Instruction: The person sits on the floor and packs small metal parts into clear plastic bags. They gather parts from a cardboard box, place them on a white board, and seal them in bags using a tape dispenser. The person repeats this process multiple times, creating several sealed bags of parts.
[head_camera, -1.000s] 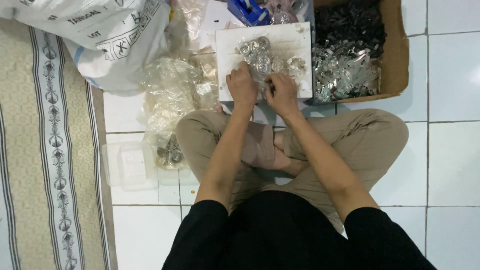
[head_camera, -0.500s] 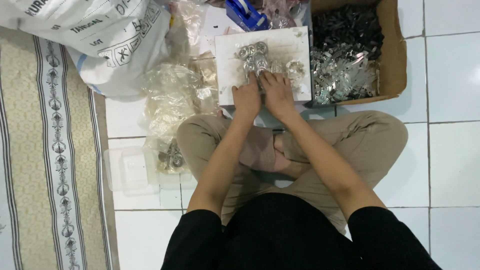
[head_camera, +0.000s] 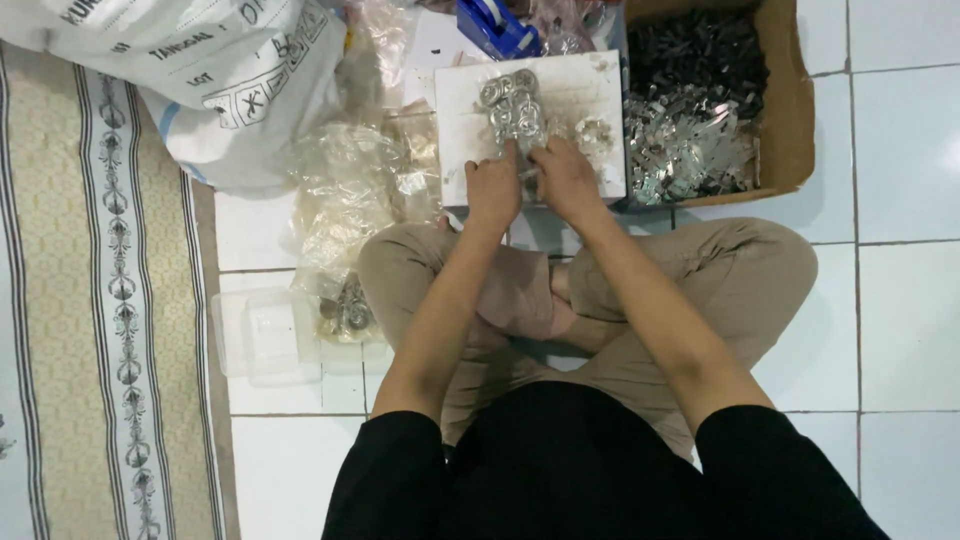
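I sit cross-legged on white floor tiles with a white board (head_camera: 590, 100) in front of my knees. A clear plastic bag of round metal parts (head_camera: 512, 108) lies on the board. My left hand (head_camera: 492, 190) and my right hand (head_camera: 565, 180) sit side by side at the near end of that bag, fingers curled and pinching its edge. A small pile of loose metal parts (head_camera: 596, 130) lies on the board just right of the bag.
A cardboard box (head_camera: 785, 110) of shiny metal pieces stands to the right. Crumpled clear plastic bags (head_camera: 355, 190) and a clear plastic container (head_camera: 262, 335) lie on the left, beside a large white sack (head_camera: 230, 80) and a patterned mat (head_camera: 90, 300). A blue tape dispenser (head_camera: 497, 25) is beyond the board.
Both hands have stayed at the bag's near end with small finger movements. The view has shifted slightly, so the board and hands sit a little lower in frame.
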